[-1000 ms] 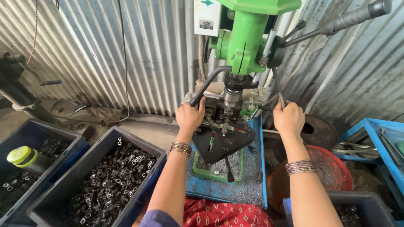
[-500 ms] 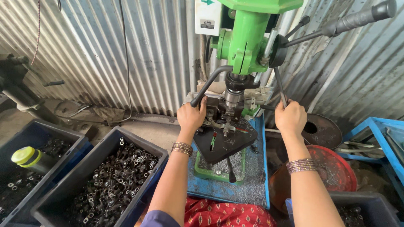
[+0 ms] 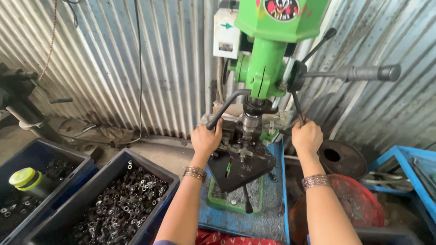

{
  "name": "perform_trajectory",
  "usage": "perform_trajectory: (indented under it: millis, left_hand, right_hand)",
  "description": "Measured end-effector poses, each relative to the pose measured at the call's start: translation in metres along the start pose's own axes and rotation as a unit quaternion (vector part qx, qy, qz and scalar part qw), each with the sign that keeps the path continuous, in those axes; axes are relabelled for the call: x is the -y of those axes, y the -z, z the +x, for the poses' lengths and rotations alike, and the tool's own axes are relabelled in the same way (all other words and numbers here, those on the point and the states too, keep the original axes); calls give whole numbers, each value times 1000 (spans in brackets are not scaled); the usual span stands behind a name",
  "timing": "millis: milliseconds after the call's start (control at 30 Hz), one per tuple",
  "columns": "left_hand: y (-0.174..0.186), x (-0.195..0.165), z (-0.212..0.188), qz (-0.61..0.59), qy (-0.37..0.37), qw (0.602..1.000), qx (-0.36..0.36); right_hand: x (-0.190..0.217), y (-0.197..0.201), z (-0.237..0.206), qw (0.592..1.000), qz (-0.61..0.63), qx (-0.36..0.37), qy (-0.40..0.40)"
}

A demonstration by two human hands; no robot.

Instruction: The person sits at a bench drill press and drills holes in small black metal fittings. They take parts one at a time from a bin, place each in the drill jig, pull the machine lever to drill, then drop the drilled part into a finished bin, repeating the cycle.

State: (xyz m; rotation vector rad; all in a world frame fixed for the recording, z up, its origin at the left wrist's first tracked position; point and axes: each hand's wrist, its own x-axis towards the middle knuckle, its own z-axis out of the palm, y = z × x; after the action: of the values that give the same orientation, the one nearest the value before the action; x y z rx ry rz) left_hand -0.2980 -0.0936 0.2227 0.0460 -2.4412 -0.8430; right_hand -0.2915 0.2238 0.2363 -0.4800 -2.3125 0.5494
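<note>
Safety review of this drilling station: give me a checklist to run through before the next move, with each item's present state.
1. Right hand gripping the thin black feed lever: ok.
2. Left hand holding the bent black clamp handle: ok.
3. Fingers away from the steel spindle: cannot tell.
4. Workpiece seated on the black drill table: cannot tell.
5. Dark blue bin of small metal rings beside the left arm: ok.

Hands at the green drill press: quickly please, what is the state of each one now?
Left hand: closed on the bent black handle beside the spindle.
Right hand: closed on the lower feed lever of the drill press.
</note>
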Motion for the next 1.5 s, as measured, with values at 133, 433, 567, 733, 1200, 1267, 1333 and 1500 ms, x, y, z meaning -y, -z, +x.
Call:
perform_trajectory:
  millis: [133, 433, 567, 733, 1200, 1267, 1333, 1500]
  left_hand:
    - [9, -4, -1, -7, 24, 999, 43]
    - [22, -10, -20, -19, 23, 999, -26]
    - [35, -7, -54, -42, 64, 997, -22]
    - [26, -31, -116, -57, -10, 982, -182]
    - [-95, -64, -110, -801, 334, 486, 104]
    - [-96, -73, -135, -780, 315, 527, 122]
    - [-91, -94, -167, -730, 317, 584, 161]
    - [-47, -135, -239, -551, 43, 690, 468]
  right_hand:
    - [6, 10, -11, 1000, 8, -3, 8]
    - [70, 164, -62, 986, -149, -20, 72]
    - [107, 222, -39, 967, -181, -80, 162]
    - [141, 254, 13, 965, -145, -79, 204]
    - [144, 257, 90, 957, -141, -78, 241]
    - [144, 257, 94, 963, -145, -70, 216]
    - [145, 258, 97, 961, -150, -68, 224]
    - [140, 257, 100, 949, -160, -86, 258]
